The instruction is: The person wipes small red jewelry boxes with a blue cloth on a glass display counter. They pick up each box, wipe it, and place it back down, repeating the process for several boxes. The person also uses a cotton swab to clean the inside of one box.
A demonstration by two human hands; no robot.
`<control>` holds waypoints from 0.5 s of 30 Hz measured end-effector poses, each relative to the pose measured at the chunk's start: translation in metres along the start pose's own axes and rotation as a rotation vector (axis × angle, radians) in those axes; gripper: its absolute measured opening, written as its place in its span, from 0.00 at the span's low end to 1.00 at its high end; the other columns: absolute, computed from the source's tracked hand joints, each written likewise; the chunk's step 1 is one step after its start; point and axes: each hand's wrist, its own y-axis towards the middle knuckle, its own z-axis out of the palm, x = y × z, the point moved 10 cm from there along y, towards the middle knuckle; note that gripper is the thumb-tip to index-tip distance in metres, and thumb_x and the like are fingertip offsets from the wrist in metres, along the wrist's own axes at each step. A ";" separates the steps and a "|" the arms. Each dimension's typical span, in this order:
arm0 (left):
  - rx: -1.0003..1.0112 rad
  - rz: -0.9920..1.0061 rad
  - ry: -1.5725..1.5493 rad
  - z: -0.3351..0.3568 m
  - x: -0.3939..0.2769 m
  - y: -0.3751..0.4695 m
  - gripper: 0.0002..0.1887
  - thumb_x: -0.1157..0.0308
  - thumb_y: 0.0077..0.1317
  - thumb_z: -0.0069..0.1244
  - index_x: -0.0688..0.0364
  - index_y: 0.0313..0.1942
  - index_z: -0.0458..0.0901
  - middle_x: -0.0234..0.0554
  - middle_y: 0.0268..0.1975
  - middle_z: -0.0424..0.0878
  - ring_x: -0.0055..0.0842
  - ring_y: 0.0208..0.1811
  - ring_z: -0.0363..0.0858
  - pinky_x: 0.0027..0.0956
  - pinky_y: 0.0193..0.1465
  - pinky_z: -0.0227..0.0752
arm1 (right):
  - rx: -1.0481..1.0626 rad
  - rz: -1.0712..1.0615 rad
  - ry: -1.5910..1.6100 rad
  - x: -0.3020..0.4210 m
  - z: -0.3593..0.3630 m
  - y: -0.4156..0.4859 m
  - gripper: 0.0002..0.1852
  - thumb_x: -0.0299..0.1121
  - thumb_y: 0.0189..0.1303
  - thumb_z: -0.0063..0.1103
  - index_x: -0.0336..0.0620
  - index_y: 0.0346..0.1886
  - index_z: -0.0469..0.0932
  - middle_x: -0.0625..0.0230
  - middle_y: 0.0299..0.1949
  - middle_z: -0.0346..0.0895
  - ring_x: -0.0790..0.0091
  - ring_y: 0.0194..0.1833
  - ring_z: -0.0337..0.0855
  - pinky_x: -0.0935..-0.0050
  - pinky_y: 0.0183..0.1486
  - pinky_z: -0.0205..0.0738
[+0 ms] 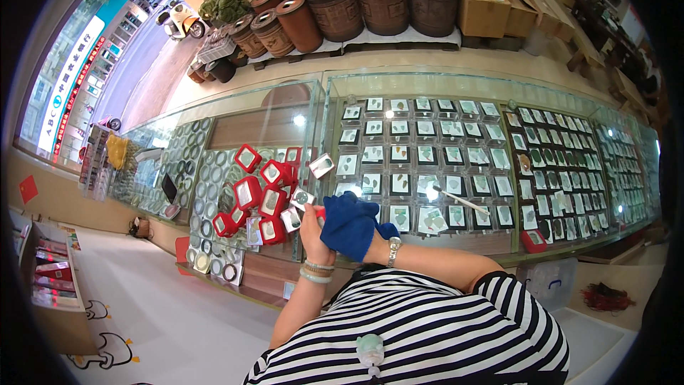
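Note:
My left hand (315,238) is closed around a small red box, of which only a bit of red shows by the fingers. A blue cloth (350,224) covers most of my right hand (377,247) and lies against that box. Just beyond my left fingertips is a small white-lined box with a dark green pendant (302,199). Several red jewelry boxes (247,192) with clear windows are heaped on the glass counter to the left. Another white box (321,166) lies tilted beyond them. To the right, a white-handled brush (462,201) rests on the glass.
The glass display case (417,240) holds rows of pendants in small boxes. Bangles (206,187) fill its left part. One red box (533,241) sits at the right near edge. Dark lidded jars (379,2) and cardboard boxes (483,13) stand beyond the counter.

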 end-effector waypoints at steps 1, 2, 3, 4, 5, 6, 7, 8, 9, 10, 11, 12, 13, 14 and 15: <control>-0.005 0.031 0.007 0.001 0.000 0.000 0.24 0.49 0.83 0.36 0.60 0.44 0.79 0.36 0.39 0.83 0.20 0.40 0.81 0.26 0.48 0.76 | 0.003 -0.027 -0.134 0.006 -0.001 0.003 0.13 0.27 0.55 0.60 0.33 0.43 0.80 0.52 0.42 0.79 0.52 0.45 0.81 0.61 0.46 0.78; -0.020 0.043 0.022 -0.001 0.002 -0.002 0.23 0.49 0.83 0.36 0.60 0.44 0.78 0.36 0.39 0.83 0.19 0.40 0.80 0.26 0.47 0.76 | 0.016 0.038 -0.056 0.001 -0.002 0.006 0.13 0.27 0.55 0.60 0.32 0.43 0.80 0.51 0.42 0.79 0.52 0.45 0.82 0.61 0.45 0.79; -0.023 0.044 0.006 0.000 0.003 0.000 0.21 0.51 0.83 0.37 0.60 0.47 0.77 0.35 0.41 0.82 0.19 0.42 0.80 0.26 0.49 0.75 | 0.054 0.085 0.018 -0.003 0.000 0.008 0.14 0.26 0.54 0.60 0.30 0.44 0.80 0.51 0.42 0.80 0.52 0.45 0.83 0.61 0.45 0.80; -0.009 0.084 0.029 0.001 -0.001 0.000 0.21 0.51 0.83 0.37 0.61 0.47 0.77 0.35 0.42 0.82 0.19 0.42 0.79 0.26 0.49 0.75 | 0.089 0.132 0.088 -0.008 0.003 0.010 0.14 0.26 0.54 0.60 0.29 0.44 0.79 0.50 0.42 0.80 0.51 0.45 0.84 0.61 0.44 0.81; 0.000 0.095 0.060 0.002 -0.002 0.000 0.21 0.52 0.83 0.37 0.61 0.47 0.77 0.35 0.42 0.82 0.19 0.43 0.79 0.26 0.50 0.75 | 0.066 0.127 0.055 -0.008 0.000 0.012 0.16 0.26 0.57 0.59 0.27 0.48 0.78 0.48 0.41 0.80 0.50 0.42 0.86 0.60 0.41 0.82; 0.036 0.128 0.083 0.005 -0.006 -0.001 0.21 0.52 0.83 0.36 0.61 0.47 0.77 0.35 0.43 0.82 0.19 0.43 0.79 0.26 0.50 0.75 | 0.112 0.139 0.089 -0.010 0.005 0.011 0.17 0.26 0.58 0.59 0.27 0.49 0.77 0.47 0.41 0.80 0.50 0.40 0.86 0.61 0.41 0.82; 0.034 0.129 0.076 0.005 -0.006 0.000 0.21 0.52 0.83 0.36 0.61 0.50 0.77 0.35 0.44 0.82 0.19 0.43 0.79 0.27 0.50 0.75 | 0.107 0.139 0.110 -0.011 0.006 0.012 0.17 0.26 0.59 0.59 0.26 0.51 0.76 0.47 0.40 0.80 0.49 0.39 0.86 0.61 0.41 0.83; -0.002 0.130 0.101 0.002 -0.007 0.000 0.21 0.53 0.83 0.36 0.62 0.51 0.77 0.35 0.44 0.82 0.19 0.44 0.79 0.26 0.50 0.75 | 0.113 0.128 0.122 -0.011 0.008 0.012 0.18 0.26 0.60 0.58 0.26 0.52 0.75 0.46 0.40 0.80 0.49 0.37 0.86 0.61 0.40 0.83; -0.015 0.145 0.121 0.002 -0.010 0.000 0.21 0.53 0.84 0.36 0.62 0.52 0.77 0.35 0.44 0.82 0.19 0.44 0.79 0.26 0.50 0.75 | 0.158 0.114 0.095 -0.012 0.014 0.012 0.18 0.27 0.62 0.58 0.27 0.53 0.73 0.47 0.37 0.80 0.49 0.34 0.86 0.61 0.37 0.81; -0.016 0.169 0.132 0.003 -0.013 0.001 0.21 0.53 0.84 0.36 0.62 0.53 0.77 0.35 0.45 0.82 0.19 0.44 0.79 0.26 0.50 0.75 | 0.096 0.131 0.118 -0.016 0.010 0.014 0.17 0.28 0.62 0.58 0.28 0.52 0.73 0.47 0.36 0.80 0.49 0.34 0.86 0.61 0.36 0.80; -0.047 0.226 0.235 0.003 -0.020 0.000 0.20 0.54 0.84 0.36 0.62 0.54 0.77 0.35 0.45 0.82 0.18 0.44 0.79 0.26 0.50 0.74 | 0.087 0.148 0.138 -0.019 0.010 0.015 0.16 0.28 0.62 0.58 0.29 0.50 0.73 0.48 0.35 0.80 0.49 0.34 0.85 0.61 0.36 0.80; -0.065 0.291 0.328 0.004 -0.026 -0.001 0.20 0.55 0.84 0.37 0.63 0.54 0.77 0.35 0.45 0.82 0.18 0.44 0.78 0.26 0.51 0.74 | 0.078 0.165 0.155 -0.024 0.010 0.016 0.15 0.28 0.63 0.58 0.30 0.49 0.73 0.49 0.34 0.80 0.50 0.34 0.85 0.61 0.35 0.79; -0.102 0.308 0.432 0.004 -0.029 -0.001 0.19 0.55 0.84 0.37 0.63 0.55 0.76 0.35 0.45 0.82 0.18 0.44 0.78 0.25 0.51 0.74 | 0.034 0.156 0.161 -0.025 0.006 0.017 0.13 0.29 0.63 0.58 0.31 0.47 0.74 0.50 0.33 0.80 0.50 0.34 0.85 0.61 0.34 0.78; -0.054 0.357 0.399 0.011 -0.033 -0.001 0.19 0.56 0.84 0.38 0.63 0.55 0.76 0.34 0.44 0.82 0.17 0.44 0.78 0.25 0.51 0.73 | -0.009 0.149 0.169 -0.027 0.001 0.019 0.11 0.29 0.63 0.57 0.33 0.45 0.75 0.51 0.32 0.80 0.50 0.34 0.85 0.61 0.34 0.77; -0.029 0.356 0.379 0.012 -0.034 -0.002 0.18 0.57 0.84 0.38 0.63 0.56 0.76 0.33 0.44 0.82 0.16 0.44 0.77 0.24 0.50 0.73 | -0.030 0.146 0.186 -0.029 -0.001 0.021 0.09 0.29 0.64 0.57 0.34 0.43 0.75 0.51 0.32 0.80 0.51 0.34 0.85 0.61 0.34 0.77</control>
